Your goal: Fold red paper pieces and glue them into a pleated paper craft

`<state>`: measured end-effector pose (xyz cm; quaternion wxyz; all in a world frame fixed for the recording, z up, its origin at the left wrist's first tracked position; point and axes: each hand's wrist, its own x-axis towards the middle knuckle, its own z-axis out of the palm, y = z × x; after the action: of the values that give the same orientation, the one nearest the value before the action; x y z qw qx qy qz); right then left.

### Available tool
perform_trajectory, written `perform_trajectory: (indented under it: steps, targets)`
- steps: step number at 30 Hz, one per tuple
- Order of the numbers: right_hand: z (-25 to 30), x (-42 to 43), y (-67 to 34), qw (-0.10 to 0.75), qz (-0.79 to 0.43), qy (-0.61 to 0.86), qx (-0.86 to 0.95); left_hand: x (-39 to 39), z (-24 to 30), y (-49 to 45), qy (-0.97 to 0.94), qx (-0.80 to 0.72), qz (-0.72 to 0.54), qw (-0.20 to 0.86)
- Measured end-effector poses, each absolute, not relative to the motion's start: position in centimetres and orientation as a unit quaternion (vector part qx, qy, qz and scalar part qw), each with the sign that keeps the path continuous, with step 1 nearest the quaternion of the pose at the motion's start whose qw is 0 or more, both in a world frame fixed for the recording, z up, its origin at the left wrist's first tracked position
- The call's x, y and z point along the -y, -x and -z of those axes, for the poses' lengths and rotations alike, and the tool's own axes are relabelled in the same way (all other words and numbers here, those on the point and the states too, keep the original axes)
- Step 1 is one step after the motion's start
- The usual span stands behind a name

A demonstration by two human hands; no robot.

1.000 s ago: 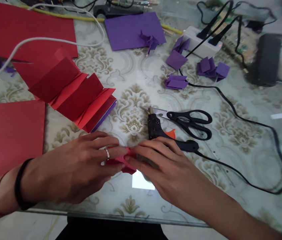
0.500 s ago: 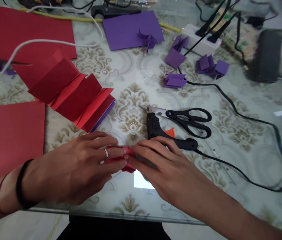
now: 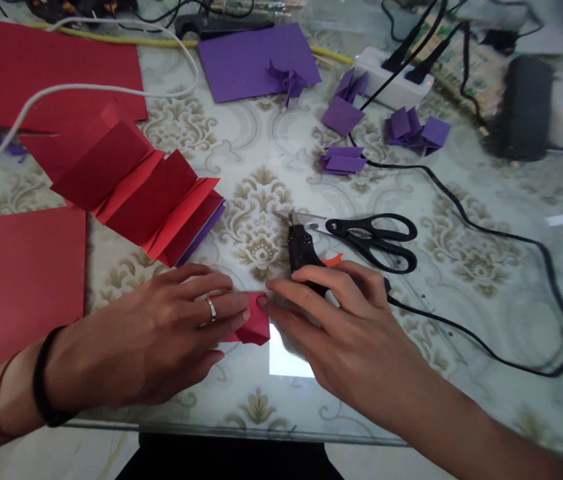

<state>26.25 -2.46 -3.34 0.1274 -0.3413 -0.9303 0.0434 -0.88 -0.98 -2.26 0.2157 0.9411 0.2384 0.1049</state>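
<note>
A small folded red paper piece [image 3: 255, 324] lies on the glass table near the front edge. My left hand [image 3: 161, 333], with a ring on one finger, lies flat over its left part and presses it down. My right hand [image 3: 346, 333] rests beside it, fingers stretched, one fingertip touching the paper's upper right edge. Most of the paper is hidden under my left fingers. A black glue gun [image 3: 304, 253] lies just behind my right hand.
Black scissors [image 3: 371, 237] lie right of the glue gun, whose cord [image 3: 486, 233] loops across the right side. An accordion-folded red sheet [image 3: 136, 190] and flat red sheets [image 3: 16, 273] sit left. Purple paper [image 3: 254, 57], purple folded pieces [image 3: 344, 160] and a power strip [image 3: 391, 83] are at the back.
My right hand has slid slightly right and back, uncovering more of the small red paper. My left hand stays pressed on it.
</note>
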Motion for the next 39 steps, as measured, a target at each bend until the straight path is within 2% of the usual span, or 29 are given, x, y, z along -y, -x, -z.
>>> perform_trajectory:
  steps: [23, 31, 34, 39]
  targets:
    - [3.5, 2.4, -26.4, 0.154, -0.023, 0.37, 0.916, 1.0, 2.5, 0.9, -0.944, -0.24, -0.124, 0.19]
    - [2.1, 0.6, -28.0, 0.305, -0.188, 0.446, 0.82, 1.0, 2.8, 0.7, -0.946, -0.239, -0.139, 0.169]
    - [2.0, 0.0, -29.3, 0.341, -0.197, 0.486, 0.78, 0.9, 2.9, 0.5, -0.944, -0.244, -0.146, 0.168]
    - [1.8, -0.5, -30.8, 0.346, -0.179, 0.503, 0.772, 1.1, 3.0, 0.4, -0.942, -0.237, -0.162, 0.17]
